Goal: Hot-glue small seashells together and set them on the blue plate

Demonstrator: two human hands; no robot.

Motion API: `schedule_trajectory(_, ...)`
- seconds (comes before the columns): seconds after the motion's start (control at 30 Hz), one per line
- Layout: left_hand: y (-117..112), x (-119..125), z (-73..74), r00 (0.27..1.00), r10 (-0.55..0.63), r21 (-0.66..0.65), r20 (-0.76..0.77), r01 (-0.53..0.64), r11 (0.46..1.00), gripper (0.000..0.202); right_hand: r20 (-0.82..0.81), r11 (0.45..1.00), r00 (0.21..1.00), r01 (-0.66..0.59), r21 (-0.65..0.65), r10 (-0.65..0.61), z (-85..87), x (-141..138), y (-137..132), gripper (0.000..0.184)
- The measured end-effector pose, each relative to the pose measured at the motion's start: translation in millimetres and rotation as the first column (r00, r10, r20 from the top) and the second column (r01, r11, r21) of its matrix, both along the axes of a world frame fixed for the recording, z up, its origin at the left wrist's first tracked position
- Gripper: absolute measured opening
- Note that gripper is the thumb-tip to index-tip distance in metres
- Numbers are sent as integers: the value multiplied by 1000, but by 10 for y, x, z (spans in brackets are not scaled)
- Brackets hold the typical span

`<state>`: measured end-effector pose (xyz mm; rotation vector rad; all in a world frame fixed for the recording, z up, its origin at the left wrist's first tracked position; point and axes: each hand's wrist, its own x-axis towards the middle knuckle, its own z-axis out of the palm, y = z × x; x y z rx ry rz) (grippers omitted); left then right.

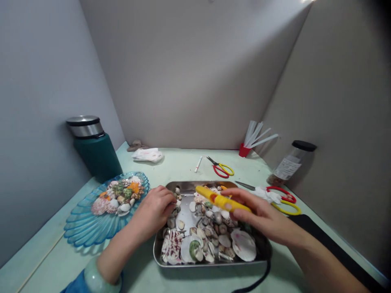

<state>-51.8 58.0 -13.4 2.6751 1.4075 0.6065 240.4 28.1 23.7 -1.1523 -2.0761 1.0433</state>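
Observation:
A metal tray [210, 265] full of mixed seashells [214, 232] lies in front of me. Over its right half my right hand [259, 211] grips a yellow glue gun [216, 199] with a red part on its side, between thumb and fingers. My left hand [159, 207] reaches to the tray's far left corner, fingers curled down among small shells [178, 195]. Its fingertips are partly hidden, so what they pinch does not show. A large white scallop shell [243, 245] and a purple-spotted shell [172, 247] lie toward the tray's near side.
On the left, a blue glass plate [82, 224] holds shells beside a green bottle [97, 156]. Scissors [220, 167], a white stick [198, 164] and a red cup [244, 150] of sticks lie behind. At right are more scissors [285, 199], a jar [288, 165] and a black cord [259, 280].

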Motion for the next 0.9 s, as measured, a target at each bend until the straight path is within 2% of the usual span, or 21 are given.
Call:
schedule_trajectory(0.1, 23, 19, 6, 999, 20, 33, -49, -18, 999, 17, -143, 996, 988, 51, -73, -61, -34, -62, 54, 48)
schedule_trajectory(0.2, 46, 55, 1, 986, 35, 73, -164, -23, 997, 22, -70, 983, 983, 172, 59, -168, -164, -176, 67, 45)
schedule_trajectory(0.27, 60, 79, -6, 975, 43, 77, -216, -26, 997, 20, -50, 970, 979, 201, 136, -196, -245, -215, 62, 39)
schedule_trajectory(0.37, 71, 106, -1, 971, 56, 66, -232, -42, 997, 18, -88, 964, 971, 233, 131, -223, -309, -197, 55, 34)
schedule_trajectory(0.5, 62, 137, 41, 990, 15, 1, -143, -15, 1000, 19, -192, 950, 936, 308, 46, -294, -340, -139, 54, 35)
schedule_trajectory(0.6, 46, 180, 67, 997, -34, -79, -70, 29, 996, 21, -216, 951, 931, 308, 23, -296, -368, -123, 48, 34)
schedule_trajectory(0.73, 39, 248, 69, 989, -121, -140, -82, 108, 984, 19, -228, 959, 937, 280, 36, -265, -395, -118, 39, 31)
schedule_trajectory(0.8, 36, 272, 72, 990, -127, -167, -58, 116, 979, 21, -229, 961, 938, 274, 39, -259, -390, -116, 40, 31)
schedule_trajectory(0.9, 22, 297, 110, 993, -96, -238, 65, 108, 965, 28, -239, 961, 937, 272, 45, -254, -363, -113, 48, 32)
